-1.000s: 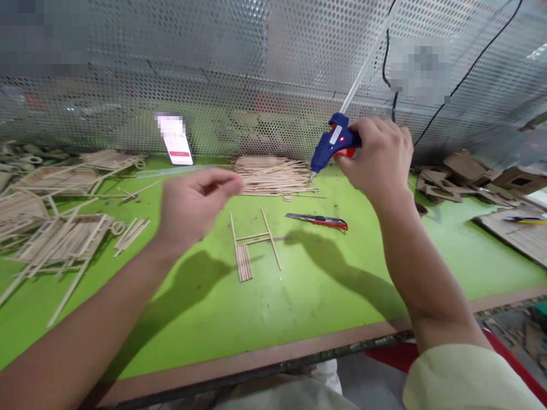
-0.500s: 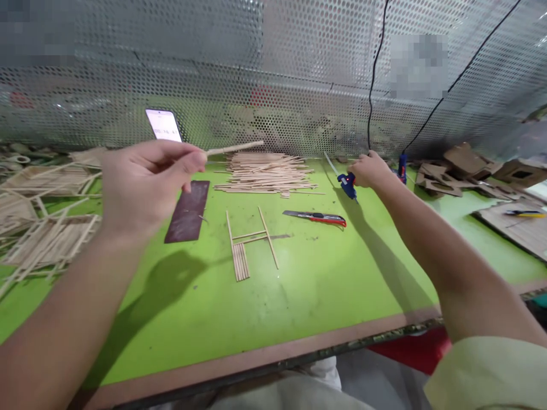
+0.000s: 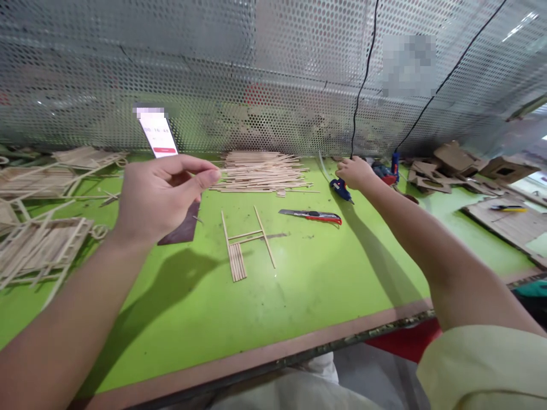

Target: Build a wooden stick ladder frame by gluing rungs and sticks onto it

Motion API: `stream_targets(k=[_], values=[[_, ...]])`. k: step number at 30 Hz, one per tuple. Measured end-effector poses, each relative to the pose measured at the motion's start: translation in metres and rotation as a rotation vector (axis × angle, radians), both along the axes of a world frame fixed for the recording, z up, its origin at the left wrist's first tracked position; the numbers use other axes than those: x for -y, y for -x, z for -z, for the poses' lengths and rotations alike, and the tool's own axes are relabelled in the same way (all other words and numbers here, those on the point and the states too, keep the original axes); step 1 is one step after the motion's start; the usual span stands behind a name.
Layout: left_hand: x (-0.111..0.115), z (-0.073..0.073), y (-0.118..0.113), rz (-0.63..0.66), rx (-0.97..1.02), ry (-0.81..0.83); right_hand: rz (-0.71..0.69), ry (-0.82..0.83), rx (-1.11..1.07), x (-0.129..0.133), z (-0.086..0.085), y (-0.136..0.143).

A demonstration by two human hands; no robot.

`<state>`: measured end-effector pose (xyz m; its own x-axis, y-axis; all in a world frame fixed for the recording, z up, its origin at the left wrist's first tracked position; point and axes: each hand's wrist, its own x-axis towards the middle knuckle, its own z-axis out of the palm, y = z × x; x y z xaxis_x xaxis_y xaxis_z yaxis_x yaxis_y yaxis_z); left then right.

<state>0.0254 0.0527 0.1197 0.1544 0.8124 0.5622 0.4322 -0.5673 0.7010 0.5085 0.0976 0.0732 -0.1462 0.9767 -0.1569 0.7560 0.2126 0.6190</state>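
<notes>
My left hand (image 3: 164,196) is raised over the left of the table, thumb and forefinger pinched on a thin wooden stick, which is hard to separate from the pile behind. My right hand (image 3: 355,172) is closed round a blue hot glue gun (image 3: 341,190) at the back, its nozzle pointing down toward the table. Between the hands lies a small frame of wooden sticks (image 3: 248,236), with several short sticks (image 3: 238,263) set side by side at its lower left. A pile of loose sticks (image 3: 265,173) lies behind it.
A box cutter (image 3: 311,216) with its blade out lies right of the frame. A dark sandpaper sheet (image 3: 177,232) lies partly under my left hand. A phone (image 3: 158,134) leans on the perforated metal screen (image 3: 290,68). Stick assemblies (image 3: 40,250) are at left, cardboard pieces (image 3: 440,176) at right.
My left hand has shifted slightly right and down, and the stick in it now points toward the pile. My right hand stays on the glue gun. The view has shifted slightly.
</notes>
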Motion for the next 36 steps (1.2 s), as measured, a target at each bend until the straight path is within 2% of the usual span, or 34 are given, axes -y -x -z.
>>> stream_targets(k=[7, 11, 13, 15, 19, 23, 29, 33, 36], values=[[0.009, -0.001, -0.009, 0.004, 0.0, 0.066, -0.076, -0.038, 0.008, 0.008, -0.011, 0.001], [0.01, 0.004, -0.015, 0.05, 0.002, 0.111, -0.137, -0.072, -0.057, 0.024, -0.028, 0.024], [0.011, 0.009, -0.018, 0.086, 0.027, 0.17, -0.171, -0.147, -0.294, 0.04, -0.035, 0.048], [0.013, 0.013, -0.023, 0.129, 0.074, 0.232, -0.173, -0.205, -0.654, 0.06, -0.036, 0.077], [0.02, 0.021, -0.03, 0.173, 0.119, 0.302, -0.241, -0.217, -1.383, 0.095, -0.029, 0.136], [0.024, 0.025, -0.031, 0.196, 0.117, 0.309, -0.245, -0.139, -1.82, 0.109, -0.025, 0.166], [0.021, 0.03, -0.032, 0.193, 0.145, 0.324, -0.098, 0.03, -2.177, 0.107, -0.016, 0.178], [0.022, 0.031, -0.037, 0.218, 0.217, 0.323, -0.036, 0.023, -2.251, 0.105, -0.011, 0.19], [0.024, 0.031, -0.039, 0.233, 0.23, 0.312, -0.062, -0.003, -2.308, 0.103, -0.008, 0.198]])
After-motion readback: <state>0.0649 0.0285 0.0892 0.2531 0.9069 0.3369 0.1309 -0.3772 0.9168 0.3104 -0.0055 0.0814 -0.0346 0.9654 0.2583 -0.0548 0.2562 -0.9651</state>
